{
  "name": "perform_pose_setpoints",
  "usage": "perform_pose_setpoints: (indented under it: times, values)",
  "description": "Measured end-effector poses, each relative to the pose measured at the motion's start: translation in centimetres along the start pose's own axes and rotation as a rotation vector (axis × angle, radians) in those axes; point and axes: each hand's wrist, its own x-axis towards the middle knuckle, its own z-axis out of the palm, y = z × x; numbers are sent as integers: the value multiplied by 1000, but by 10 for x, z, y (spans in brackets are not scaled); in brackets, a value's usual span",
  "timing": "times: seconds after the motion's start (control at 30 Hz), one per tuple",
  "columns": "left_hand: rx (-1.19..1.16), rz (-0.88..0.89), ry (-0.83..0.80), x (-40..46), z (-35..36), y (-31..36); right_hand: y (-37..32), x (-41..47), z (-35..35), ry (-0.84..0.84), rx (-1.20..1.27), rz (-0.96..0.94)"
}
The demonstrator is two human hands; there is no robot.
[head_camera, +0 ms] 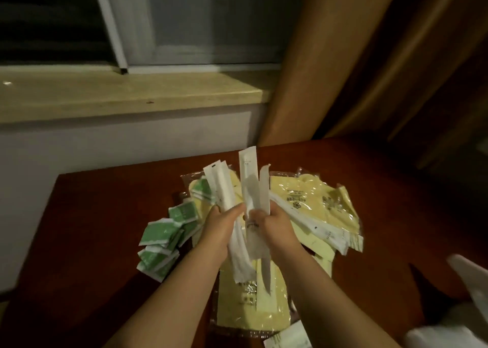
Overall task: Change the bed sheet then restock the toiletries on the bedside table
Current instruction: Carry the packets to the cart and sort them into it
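Dark red-brown wooden counter [105, 215] under window sill [132, 94]. Left hand [219, 231] and right hand [274, 229] both gripping long white sachets [249, 189], about five, fanned upright above the counter. Light, floppy, slick film; best pinched mid-length. Beyond: yellow packets [303, 200], three or more; green sachets [158, 234], roughly eight.

We see a reddish-brown bedside table [100, 215]. On its left side lie green sachets [161, 235], each with a white band along one edge. The long packets [250, 202] fanned out at the centre are white, one of them partly translucent grey. Under them the wrapped slippers [311, 200] show pale yellow with dark print beneath clear, glossy film. On the far side we've got a beige sill [126, 94], and at right an orange-brown curtain [343, 57].
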Motion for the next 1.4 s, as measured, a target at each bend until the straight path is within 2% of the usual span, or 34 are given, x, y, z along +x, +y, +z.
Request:
perform_pose_setpoints:
  times: [0.13,0.23,0.4,0.57,0.73,0.8,0.93,1.0,1.13,1.27,1.4]
  values:
    - [121,81,-209,-32,21,1,9,-52,-23,168,-3,9]
    - [265,126,-362,-72,40,-17,29,-100,-37,333,116,89]
    - [372,22,-615,-159,69,-62,48,-193,-74,704,350,181]
    - [439,-91,-1029,-268,105,-120,68,-306,-122,954,426,158]
    - [563,-40,-1474,-406,128,-194,109,-454,-158,1247,405,264]
    - [589,-52,-1587,-474,125,-228,130,-527,-166,1354,361,276]
    - [548,-147,-1711,-624,109,-306,175,-697,-161,1504,298,314]
    - [542,-240,-1727,-699,97,-347,198,-786,-154,1513,222,384]
    - [601,-366,-1741,-826,66,-412,236,-930,-133,1609,245,474]
    - [632,-393,-1766,-914,61,-455,272,-1016,-145,1671,297,463]
    - [657,-349,-1761,-975,86,-496,303,-1068,-181,1762,328,453]
